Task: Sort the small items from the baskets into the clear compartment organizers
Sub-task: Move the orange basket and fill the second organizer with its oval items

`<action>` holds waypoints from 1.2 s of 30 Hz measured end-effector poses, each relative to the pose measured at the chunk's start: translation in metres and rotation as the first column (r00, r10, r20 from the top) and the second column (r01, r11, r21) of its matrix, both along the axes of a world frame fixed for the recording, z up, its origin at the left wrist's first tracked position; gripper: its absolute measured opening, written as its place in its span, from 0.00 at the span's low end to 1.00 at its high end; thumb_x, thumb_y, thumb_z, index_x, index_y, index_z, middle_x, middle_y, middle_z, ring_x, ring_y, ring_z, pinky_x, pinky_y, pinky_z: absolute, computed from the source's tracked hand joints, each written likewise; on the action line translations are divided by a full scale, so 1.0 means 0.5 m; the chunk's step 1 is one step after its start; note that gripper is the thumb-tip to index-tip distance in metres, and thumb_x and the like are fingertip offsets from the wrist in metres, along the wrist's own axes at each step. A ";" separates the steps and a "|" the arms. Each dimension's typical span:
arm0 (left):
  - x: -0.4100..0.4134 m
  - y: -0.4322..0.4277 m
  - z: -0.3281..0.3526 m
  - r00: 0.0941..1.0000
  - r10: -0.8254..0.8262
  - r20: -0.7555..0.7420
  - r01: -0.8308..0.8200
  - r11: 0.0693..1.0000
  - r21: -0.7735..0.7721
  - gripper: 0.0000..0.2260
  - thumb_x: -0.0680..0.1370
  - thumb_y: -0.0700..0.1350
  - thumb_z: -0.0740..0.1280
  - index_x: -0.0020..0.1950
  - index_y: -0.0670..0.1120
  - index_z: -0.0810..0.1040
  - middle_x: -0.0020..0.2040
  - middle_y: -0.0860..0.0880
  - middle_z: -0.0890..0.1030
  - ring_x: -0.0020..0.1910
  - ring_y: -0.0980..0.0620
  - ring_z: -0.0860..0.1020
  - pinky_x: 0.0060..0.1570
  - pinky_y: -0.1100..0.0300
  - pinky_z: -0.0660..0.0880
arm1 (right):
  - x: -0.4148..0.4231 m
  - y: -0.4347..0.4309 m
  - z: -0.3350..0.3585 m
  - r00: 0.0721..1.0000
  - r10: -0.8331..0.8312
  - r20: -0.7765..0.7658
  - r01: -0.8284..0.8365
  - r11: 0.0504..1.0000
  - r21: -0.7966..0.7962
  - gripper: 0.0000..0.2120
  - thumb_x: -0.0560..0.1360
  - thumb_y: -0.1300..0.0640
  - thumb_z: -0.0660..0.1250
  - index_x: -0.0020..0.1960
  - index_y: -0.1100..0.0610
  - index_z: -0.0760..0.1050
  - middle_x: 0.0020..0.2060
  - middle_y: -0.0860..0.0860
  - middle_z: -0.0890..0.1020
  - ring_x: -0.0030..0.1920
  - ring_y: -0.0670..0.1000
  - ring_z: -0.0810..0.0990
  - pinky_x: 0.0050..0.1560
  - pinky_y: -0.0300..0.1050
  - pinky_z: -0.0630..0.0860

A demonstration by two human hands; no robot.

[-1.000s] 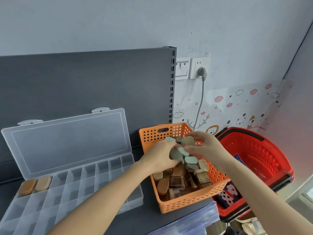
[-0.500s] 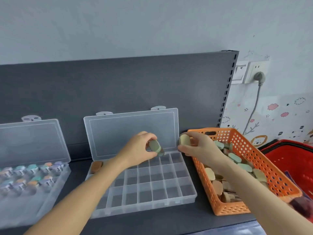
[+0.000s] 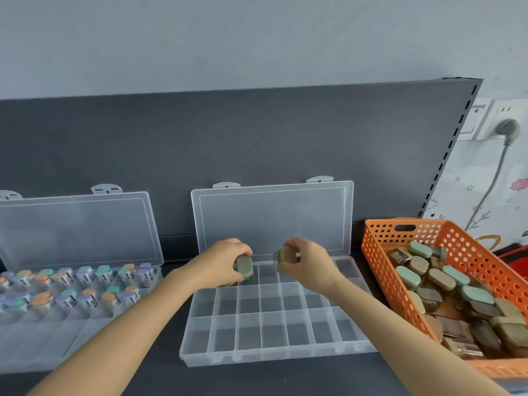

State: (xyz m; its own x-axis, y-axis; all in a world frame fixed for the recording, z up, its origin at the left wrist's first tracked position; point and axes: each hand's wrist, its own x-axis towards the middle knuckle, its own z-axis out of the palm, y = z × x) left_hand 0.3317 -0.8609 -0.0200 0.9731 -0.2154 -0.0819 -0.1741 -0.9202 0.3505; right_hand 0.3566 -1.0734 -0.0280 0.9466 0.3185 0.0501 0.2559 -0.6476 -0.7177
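A clear compartment organizer (image 3: 274, 342) lies open in the middle, its lid leaning on the dark back panel. My left hand (image 3: 221, 264) holds a small grey-green capped item (image 3: 245, 267) low over the back row of compartments. My right hand (image 3: 307, 264) holds a tan capped item (image 3: 284, 256) just above the same row, a little to the right. An orange perforated basket (image 3: 380, 252) at the right holds several more capped items in green, tan and brown.
A second open clear organizer (image 3: 43, 352) at the left holds several small bottles with coloured caps. A red basket's edge (image 3: 514, 252) shows behind the orange one. A wall socket with a grey plug (image 3: 507, 128) is at the upper right.
Both hands carried their items from the orange basket leftward to the middle organizer and lowered them to its back row. My view swung left, bringing the left organizer into sight.
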 end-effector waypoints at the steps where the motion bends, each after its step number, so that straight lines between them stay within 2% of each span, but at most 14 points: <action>1: 0.002 0.001 -0.006 1.000 -0.014 -0.004 0.014 1.000 0.010 0.21 0.73 0.42 0.70 0.65 0.51 0.74 0.57 0.55 0.73 0.53 0.56 0.74 0.54 0.60 0.74 | 0.001 0.012 -0.003 1.000 0.017 0.010 -0.017 0.999 -0.028 0.12 0.72 0.57 0.68 0.54 0.60 0.76 0.47 0.54 0.80 0.48 0.55 0.78 0.46 0.44 0.75; 4: 0.007 0.004 -0.023 0.999 -0.041 -0.002 0.041 0.999 0.018 0.21 0.73 0.41 0.70 0.66 0.49 0.74 0.59 0.53 0.73 0.53 0.55 0.73 0.54 0.62 0.72 | 0.006 0.040 -0.014 0.998 0.061 0.025 -0.058 0.991 -0.123 0.13 0.72 0.56 0.68 0.53 0.61 0.75 0.45 0.54 0.79 0.45 0.55 0.76 0.42 0.42 0.72; 7: 0.012 0.010 -0.037 0.999 -0.035 -0.004 0.035 0.999 0.008 0.22 0.73 0.41 0.71 0.66 0.49 0.74 0.59 0.53 0.74 0.54 0.54 0.74 0.55 0.60 0.73 | 0.007 0.058 -0.022 0.996 0.080 0.027 -0.074 0.978 -0.194 0.15 0.73 0.55 0.67 0.56 0.60 0.73 0.47 0.56 0.81 0.47 0.57 0.78 0.45 0.46 0.74; 9: 0.014 0.011 -0.041 0.999 -0.037 -0.008 0.037 0.999 0.002 0.22 0.73 0.41 0.70 0.67 0.50 0.74 0.60 0.53 0.75 0.56 0.54 0.73 0.57 0.58 0.73 | 0.006 0.065 -0.027 0.995 0.098 0.030 -0.086 0.958 -0.273 0.12 0.74 0.55 0.65 0.53 0.61 0.74 0.45 0.56 0.80 0.46 0.58 0.78 0.43 0.47 0.75; 12: 0.016 0.010 -0.045 0.998 -0.052 -0.021 0.052 0.999 0.002 0.21 0.74 0.40 0.69 0.67 0.50 0.74 0.59 0.53 0.75 0.57 0.53 0.73 0.58 0.57 0.72 | 0.007 0.072 -0.035 0.991 0.132 0.030 -0.111 0.919 -0.377 0.06 0.73 0.55 0.65 0.44 0.58 0.71 0.41 0.53 0.74 0.41 0.55 0.73 0.38 0.43 0.67; 15: 0.016 0.010 -0.048 0.998 -0.049 -0.032 0.048 0.999 -0.010 0.20 0.73 0.39 0.68 0.65 0.50 0.75 0.58 0.53 0.75 0.56 0.52 0.73 0.58 0.56 0.72 | 0.011 0.076 -0.042 0.986 0.164 0.039 -0.133 0.897 -0.421 0.09 0.74 0.53 0.66 0.42 0.57 0.69 0.42 0.52 0.70 0.42 0.53 0.69 0.41 0.42 0.65; 19: 0.015 0.011 -0.050 0.998 -0.037 -0.049 0.036 0.999 -0.023 0.17 0.72 0.38 0.66 0.60 0.49 0.79 0.54 0.52 0.75 0.53 0.52 0.74 0.55 0.54 0.74 | 0.017 0.079 -0.044 0.980 0.197 0.006 -0.176 0.885 -0.431 0.10 0.74 0.51 0.68 0.43 0.58 0.74 0.42 0.53 0.69 0.44 0.53 0.69 0.43 0.42 0.65; 22: 0.011 0.012 -0.051 0.998 -0.017 -0.057 0.016 1.000 -0.024 0.21 0.74 0.39 0.66 0.65 0.52 0.75 0.56 0.55 0.73 0.55 0.53 0.73 0.56 0.58 0.73 | 0.014 0.076 -0.042 0.977 0.213 -0.005 -0.195 0.884 -0.425 0.11 0.74 0.51 0.68 0.42 0.57 0.71 0.44 0.53 0.70 0.44 0.51 0.67 0.47 0.43 0.69; 26: 0.006 0.004 -0.045 0.999 0.012 -0.048 -0.013 1.000 -0.015 0.24 0.75 0.40 0.66 0.71 0.51 0.70 0.65 0.53 0.71 0.61 0.53 0.72 0.61 0.59 0.70 | 0.006 0.069 -0.041 0.975 0.224 -0.003 -0.202 0.872 -0.447 0.12 0.75 0.52 0.67 0.48 0.61 0.74 0.46 0.54 0.70 0.46 0.51 0.66 0.52 0.44 0.70; 29: 0.002 -0.007 -0.035 0.999 0.017 -0.040 -0.017 1.000 -0.005 0.24 0.75 0.41 0.66 0.72 0.51 0.69 0.66 0.53 0.70 0.60 0.54 0.71 0.61 0.60 0.69 | 0.003 0.053 -0.038 0.980 0.199 -0.010 -0.187 0.903 -0.388 0.16 0.74 0.54 0.69 0.56 0.63 0.75 0.55 0.57 0.72 0.54 0.56 0.73 0.53 0.44 0.71; 32: -0.001 -0.027 -0.021 0.999 0.011 -0.032 -0.011 1.000 -0.005 0.24 0.75 0.44 0.67 0.71 0.52 0.69 0.65 0.54 0.71 0.61 0.55 0.71 0.62 0.58 0.70 | -0.001 0.017 -0.018 0.982 0.186 0.023 -0.167 0.925 -0.341 0.25 0.73 0.53 0.71 0.65 0.62 0.70 0.62 0.58 0.70 0.59 0.59 0.73 0.60 0.47 0.72; 36: -0.002 -0.092 0.008 0.999 -0.042 0.014 0.042 0.998 -0.036 0.26 0.74 0.51 0.69 0.72 0.52 0.68 0.66 0.54 0.71 0.63 0.56 0.70 0.63 0.60 0.69 | -0.011 -0.066 0.025 0.979 0.159 0.124 -0.117 0.949 -0.294 0.31 0.74 0.50 0.70 0.73 0.56 0.64 0.68 0.55 0.68 0.64 0.56 0.71 0.64 0.44 0.69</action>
State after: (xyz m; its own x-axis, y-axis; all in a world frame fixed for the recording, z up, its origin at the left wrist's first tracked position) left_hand 0.3309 -0.9070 -0.0160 0.9641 -0.2588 -0.0601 -0.2175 -0.8988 0.3807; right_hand 0.3511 -1.1067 -0.0154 0.8817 0.4664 0.0711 0.4442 -0.7698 -0.4584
